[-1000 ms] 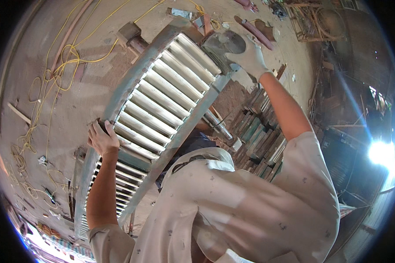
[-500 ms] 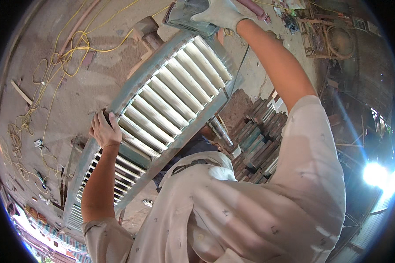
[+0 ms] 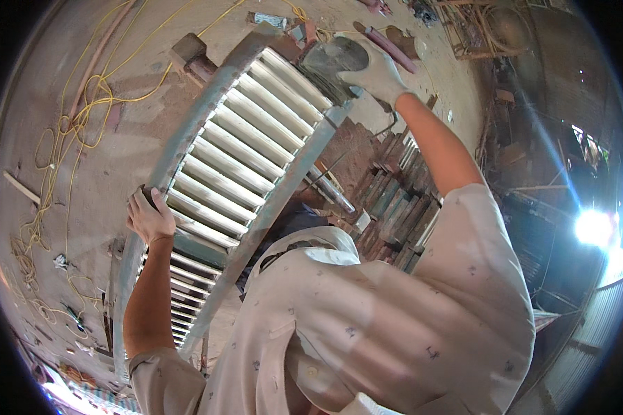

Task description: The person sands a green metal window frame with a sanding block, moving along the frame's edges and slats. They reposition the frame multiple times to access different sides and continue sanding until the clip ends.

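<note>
A long louvred shutter (image 3: 237,155) with pale slats in a grey-green frame lies slantwise in front of me. My bare left hand (image 3: 151,216) is closed over the left edge of its frame, with a dark patch showing under the fingertips. At the shutter's far end, my right hand (image 3: 381,75), in a whitish glove, grips a dark grey, flat, block-like object (image 3: 333,61). Its exact kind is unclear. The object sits close to the end rail, and I cannot tell whether it touches. Dark cord shows below the right hand.
Yellow cord (image 3: 83,117) lies looped on the floor at the left. A wooden block (image 3: 190,54) stands beside the shutter's far left. Stacked timber pieces (image 3: 387,214) lie to the right, near a shiny metal cylinder (image 3: 332,190). A maroon roll (image 3: 391,48) lies past my right hand.
My right hand has come nearer and a little right, with the dark block-like object. The shutter and my left hand appear shifted left and lower, as the view has moved.
</note>
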Motion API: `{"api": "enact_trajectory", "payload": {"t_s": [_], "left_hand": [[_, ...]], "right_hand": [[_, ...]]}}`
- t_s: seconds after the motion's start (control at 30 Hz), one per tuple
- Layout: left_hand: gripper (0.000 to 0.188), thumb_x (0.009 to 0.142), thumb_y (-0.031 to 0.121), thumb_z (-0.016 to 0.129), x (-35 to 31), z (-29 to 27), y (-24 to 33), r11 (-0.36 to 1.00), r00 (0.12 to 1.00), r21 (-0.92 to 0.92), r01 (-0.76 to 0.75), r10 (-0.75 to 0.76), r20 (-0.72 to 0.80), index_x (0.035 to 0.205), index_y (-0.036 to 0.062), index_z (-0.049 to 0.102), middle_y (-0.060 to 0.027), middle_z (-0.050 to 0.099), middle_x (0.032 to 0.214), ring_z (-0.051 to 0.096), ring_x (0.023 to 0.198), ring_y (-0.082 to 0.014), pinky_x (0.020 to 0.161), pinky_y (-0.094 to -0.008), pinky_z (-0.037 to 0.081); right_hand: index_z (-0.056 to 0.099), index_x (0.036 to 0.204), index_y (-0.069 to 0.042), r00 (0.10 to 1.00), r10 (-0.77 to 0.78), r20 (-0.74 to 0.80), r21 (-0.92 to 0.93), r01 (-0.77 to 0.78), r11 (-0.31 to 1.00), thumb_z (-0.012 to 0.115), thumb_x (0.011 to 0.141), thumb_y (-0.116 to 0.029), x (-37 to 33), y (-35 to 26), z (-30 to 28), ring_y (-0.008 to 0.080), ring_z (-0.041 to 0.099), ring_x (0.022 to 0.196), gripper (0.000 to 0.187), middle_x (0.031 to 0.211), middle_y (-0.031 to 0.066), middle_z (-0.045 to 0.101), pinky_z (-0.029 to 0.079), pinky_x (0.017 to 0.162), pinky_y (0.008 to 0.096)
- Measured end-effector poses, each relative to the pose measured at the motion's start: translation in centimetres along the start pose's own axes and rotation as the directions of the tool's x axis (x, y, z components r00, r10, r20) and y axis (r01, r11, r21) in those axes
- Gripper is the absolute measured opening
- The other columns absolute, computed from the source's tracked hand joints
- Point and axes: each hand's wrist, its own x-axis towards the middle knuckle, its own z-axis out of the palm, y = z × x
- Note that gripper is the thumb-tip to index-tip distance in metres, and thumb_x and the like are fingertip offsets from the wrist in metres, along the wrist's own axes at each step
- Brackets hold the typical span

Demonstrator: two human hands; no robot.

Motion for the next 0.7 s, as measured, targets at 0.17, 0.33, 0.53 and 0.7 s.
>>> {"api": "enact_trajectory", "payload": {"t_s": [0.17, 0.33, 0.53, 0.7], "left_hand": [[0.053, 0.11, 0.049, 0.046, -0.1, -0.3, 0.2, 1.0, 1.0, 0.011, 0.007, -0.008, 0.015, 0.14, 0.0076, 0.06, -0.0147, 0.064, 0.136, 0.058, 0.131, -0.0375, 0.108, -0.0579, 0.04], [0.052, 0.11, 0.048, 0.045, -0.1, -0.4, 0.3, 0.999, 1.0, 0.029, -0.02, 0.02, 0.01, 0.14, 0.0076, 0.06, -0.0146, 0.064, 0.135, 0.058, 0.13, -0.0369, 0.107, -0.0585, 0.041], [0.054, 0.11, 0.05, 0.045, -0.2, -0.8, 0.5, 0.999, 1.0, 0.035, -0.005, 0.004, 0.028, 0.14, 0.0069, 0.06, -0.0147, 0.064, 0.137, 0.058, 0.13, -0.0376, 0.107, -0.059, 0.041], [0.054, 0.11, 0.05, 0.045, -0.2, -0.3, 0.2, 0.999, 1.0, 0.036, -0.008, 0.008, 0.012, 0.14, 0.0081, 0.06, -0.0148, 0.064, 0.137, 0.058, 0.13, -0.0381, 0.107, -0.0598, 0.041]], "right_hand": [[0.053, 0.155, -0.001, 0.982, 0.187, -0.028, 0.077, -0.185, 0.98, 0.093, 0.078, -0.033, -7.4, 3.0, 0.5, 0.0283, 0.067, 0.13, 0.092, 0.141, 0.0186, 0.069, 0.049, 0.114, 0.0385], [0.054, 0.154, -0.005, 0.966, 0.244, -0.086, 0.011, -0.244, 0.97, 0.092, 0.08, -0.038, -9.0, 4.0, 1.1, 0.029, 0.068, 0.129, 0.089, 0.138, 0.0196, 0.071, 0.052, 0.112, 0.0392], [0.052, 0.154, 0.0, 0.972, 0.189, -0.139, 0.0, -0.191, 0.982, 0.088, 0.074, -0.048, -5.9, 0.7, 1.0, 0.0384, 0.07, 0.125, 0.101, 0.134, 0.0257, 0.071, 0.053, 0.11, 0.0458], [0.054, 0.152, 0.003, 0.954, 0.241, -0.177, -0.036, -0.251, 0.967, 0.087, 0.075, -0.052, -6.3, 1.8, 1.5, 0.0409, 0.069, 0.126, 0.1, 0.135, 0.0274, 0.07, 0.053, 0.11, 0.0455]]}}
